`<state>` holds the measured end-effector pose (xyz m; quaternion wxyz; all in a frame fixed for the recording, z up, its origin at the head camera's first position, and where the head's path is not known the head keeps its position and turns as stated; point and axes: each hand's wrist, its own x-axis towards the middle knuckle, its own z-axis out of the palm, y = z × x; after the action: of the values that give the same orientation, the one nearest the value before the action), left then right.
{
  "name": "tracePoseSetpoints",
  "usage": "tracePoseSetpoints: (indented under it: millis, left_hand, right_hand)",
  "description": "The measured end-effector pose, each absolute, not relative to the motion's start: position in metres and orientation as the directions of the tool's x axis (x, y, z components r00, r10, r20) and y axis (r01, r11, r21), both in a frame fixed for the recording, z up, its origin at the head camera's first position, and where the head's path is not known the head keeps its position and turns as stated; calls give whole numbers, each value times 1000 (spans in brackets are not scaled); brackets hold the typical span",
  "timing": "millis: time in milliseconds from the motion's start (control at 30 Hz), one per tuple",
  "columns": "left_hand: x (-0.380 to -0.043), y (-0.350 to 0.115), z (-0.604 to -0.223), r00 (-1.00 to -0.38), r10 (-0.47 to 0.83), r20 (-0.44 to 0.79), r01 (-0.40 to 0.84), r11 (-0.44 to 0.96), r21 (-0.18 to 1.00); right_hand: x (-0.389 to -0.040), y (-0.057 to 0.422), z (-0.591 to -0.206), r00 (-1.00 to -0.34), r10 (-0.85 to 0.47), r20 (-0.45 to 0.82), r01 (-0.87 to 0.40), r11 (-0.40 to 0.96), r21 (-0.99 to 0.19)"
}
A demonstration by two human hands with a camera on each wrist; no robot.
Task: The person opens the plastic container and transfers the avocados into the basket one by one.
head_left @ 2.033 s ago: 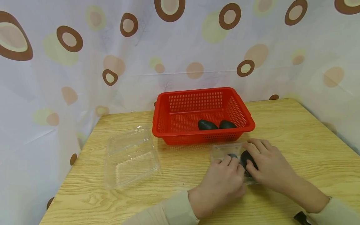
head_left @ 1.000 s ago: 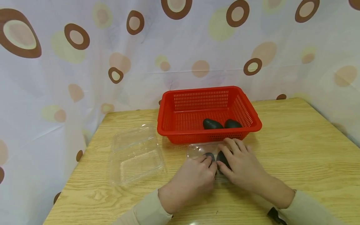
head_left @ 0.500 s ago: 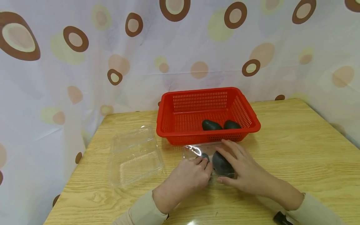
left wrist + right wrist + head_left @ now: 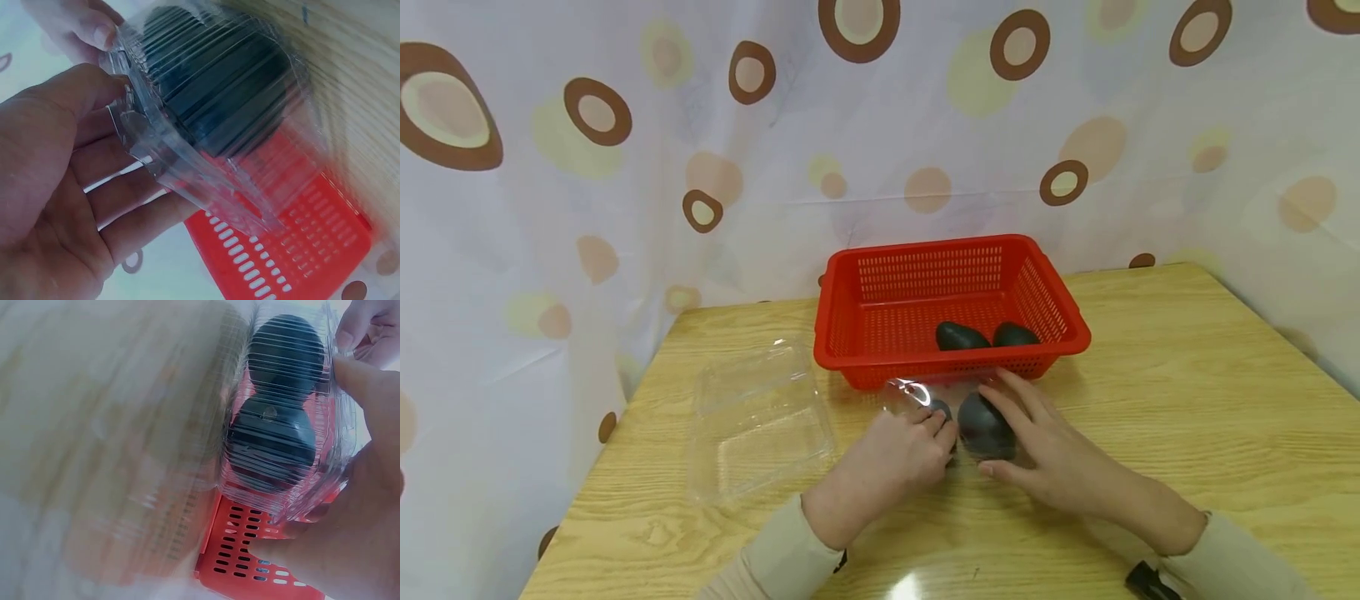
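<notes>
While both grips met over a clear box [image 4: 917, 393], the head view showed the left grip [image 4: 887, 458] at the box's left part, its fingers bent close around the plastic. The right grip [image 4: 1048, 450] was spread much wider, holding the right end between fingers on the far side and a thumb on the near side. Two dark fruits [image 4: 987, 425] lay inside the box: one just beside the left grip's fingertips and partly hidden by them, the other just in front of the right grip's palm. Directly beyond both grips sat a red basket [image 4: 865, 363] with two more dark pieces [image 4: 961, 336] in it. Well apart, to the left of the left grip, a second clear container [image 4: 767, 450] lay on the bench [image 4: 1187, 375].

From the left wrist, the left grip's thumb lay on the box's edge and its fingers stretched out along the side; a dark fruit showed through the ribbed plastic just ahead of them.

From the right wrist, both fruits sat in a row before the right grip. Its thumb met the edge near the left grip, though how firmly it pressed could not be told.
</notes>
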<state>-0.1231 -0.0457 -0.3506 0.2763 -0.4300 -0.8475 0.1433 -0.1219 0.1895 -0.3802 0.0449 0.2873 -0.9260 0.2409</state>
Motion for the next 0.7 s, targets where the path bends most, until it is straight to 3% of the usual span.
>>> tracePoseSetpoints:
  millis: [200, 433, 700]
  left_hand:
    - [-127, -50, -350, -463, 799, 384, 667, 599, -442]
    - [-128, -50, -349, -473, 820, 323, 666, 573, -478]
    - [-126, -50, -346, -478, 834, 276, 664, 549, -508]
  right_hand:
    - [-119, 187, -381, -832, -513, 212, -551, 715, -431]
    - [-118, 186, -380, -849, -492, 190, -516, 697, -499]
    - [-117, 186, -373, -921, -381, 76, -342, 703, -624]
